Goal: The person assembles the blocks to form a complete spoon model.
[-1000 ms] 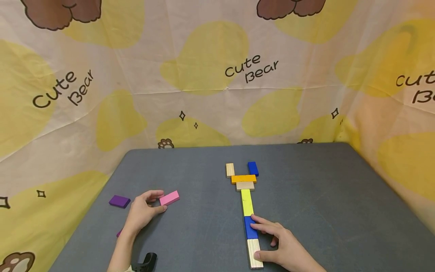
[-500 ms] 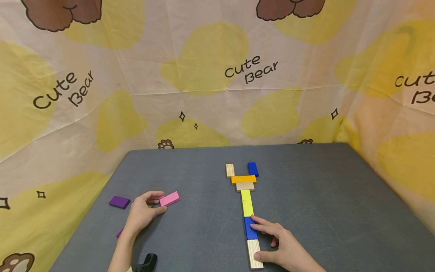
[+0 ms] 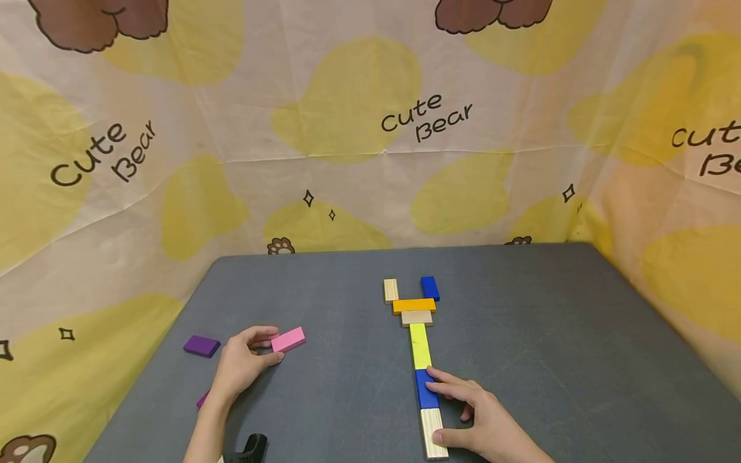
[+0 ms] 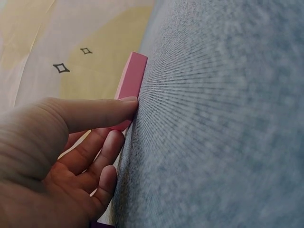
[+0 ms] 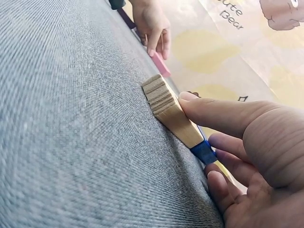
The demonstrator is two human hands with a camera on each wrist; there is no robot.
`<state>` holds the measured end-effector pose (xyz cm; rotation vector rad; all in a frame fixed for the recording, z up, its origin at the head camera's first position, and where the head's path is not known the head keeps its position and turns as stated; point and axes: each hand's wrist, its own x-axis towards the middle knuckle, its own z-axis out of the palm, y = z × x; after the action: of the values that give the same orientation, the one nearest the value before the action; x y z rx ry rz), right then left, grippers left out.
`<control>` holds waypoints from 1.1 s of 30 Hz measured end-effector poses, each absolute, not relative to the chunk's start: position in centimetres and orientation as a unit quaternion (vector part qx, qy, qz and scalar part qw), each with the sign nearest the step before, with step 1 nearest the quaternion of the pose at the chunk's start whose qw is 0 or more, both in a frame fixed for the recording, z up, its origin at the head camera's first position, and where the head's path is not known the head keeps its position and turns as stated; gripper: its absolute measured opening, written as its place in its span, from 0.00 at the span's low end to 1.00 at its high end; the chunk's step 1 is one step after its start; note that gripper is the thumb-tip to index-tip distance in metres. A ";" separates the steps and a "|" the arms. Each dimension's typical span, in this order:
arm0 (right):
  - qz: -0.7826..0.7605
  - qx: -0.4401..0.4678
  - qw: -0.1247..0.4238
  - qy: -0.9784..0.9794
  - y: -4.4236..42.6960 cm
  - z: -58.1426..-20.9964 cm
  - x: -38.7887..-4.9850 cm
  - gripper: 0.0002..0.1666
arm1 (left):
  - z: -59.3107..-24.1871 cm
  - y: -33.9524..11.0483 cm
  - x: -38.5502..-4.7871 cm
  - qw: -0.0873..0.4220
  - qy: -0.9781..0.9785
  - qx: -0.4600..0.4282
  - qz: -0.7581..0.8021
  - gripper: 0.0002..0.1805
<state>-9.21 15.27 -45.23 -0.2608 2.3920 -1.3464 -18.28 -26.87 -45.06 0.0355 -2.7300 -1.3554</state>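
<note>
In the head view, my left hand holds the left end of a pink block between thumb and fingers. The block lies on the table, as the left wrist view shows. My right hand touches a row of blocks from the right: the thumb rests on a natural wood block, the fingertips on a blue block. Beyond these, the row continues with a yellow-green block, a crosswise beige block and a crosswise orange block.
Past the orange block stand a small wood block and another blue block, apart from each other. A purple block lies left of my left hand; a second purple piece is mostly hidden by that forearm. Patterned cloth hangs behind the grey table.
</note>
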 end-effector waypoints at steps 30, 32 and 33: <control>-0.465 -0.100 0.175 0.862 15.1 -45.4 -9.1 0.42 | -45.0 -26.8 -18.1 0.037 -0.902 0.014 -0.430 0.25; -0.467 -0.100 0.175 0.861 15.1 -45.4 -9.1 0.42 | -45.1 -26.9 -18.1 0.037 -0.902 0.016 -0.430 0.25; -0.467 -0.101 0.174 0.861 15.1 -45.4 -9.1 0.41 | -45.0 -26.9 -18.1 0.038 -0.903 0.017 -0.428 0.25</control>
<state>-9.07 15.08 -45.41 -0.2857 2.4401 -1.3249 -18.10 -26.89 -45.04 0.0530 -2.7693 -1.3140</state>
